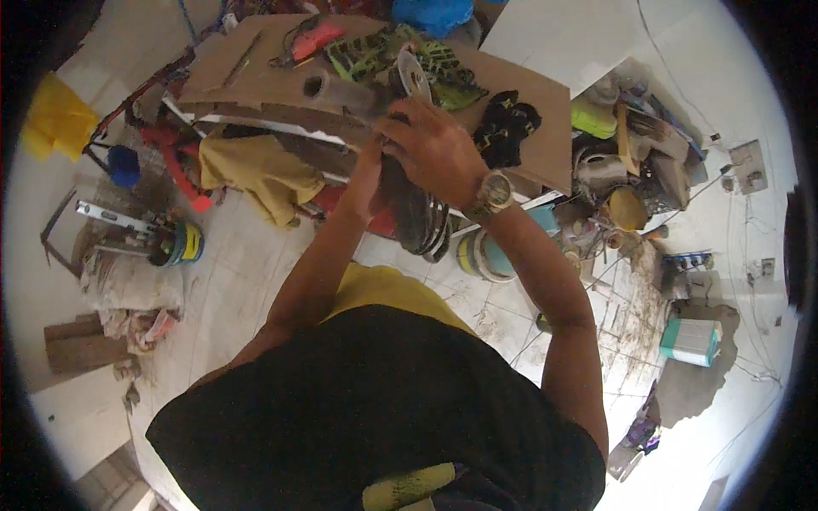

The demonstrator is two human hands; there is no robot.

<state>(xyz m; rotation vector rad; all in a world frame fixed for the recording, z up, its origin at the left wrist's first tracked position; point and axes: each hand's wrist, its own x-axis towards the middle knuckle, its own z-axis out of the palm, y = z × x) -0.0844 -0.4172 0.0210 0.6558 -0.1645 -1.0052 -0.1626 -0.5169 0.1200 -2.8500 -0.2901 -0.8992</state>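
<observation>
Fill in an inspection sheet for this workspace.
Surface: brown tabletop, partly covered.
Things at hand: dark loops, hanging down; exact kind unclear.
Clutter: roll, patterned green cloth, red item and black item on the tabletop.
Hands: left hand and right hand close together at the top of the loops; exact grip unclear.
Cables: thin wires along the right wall.
Surroundings: tiled floor, stained at right; bucket at left; teal-and-white box at right.

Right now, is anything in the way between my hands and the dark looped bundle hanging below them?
Nothing visible. Your left hand and right hand meet at the top of the dark looped bundle, though the exact hold is partly hidden. The roll on the cardboard lies beyond your left hand, not between.
</observation>
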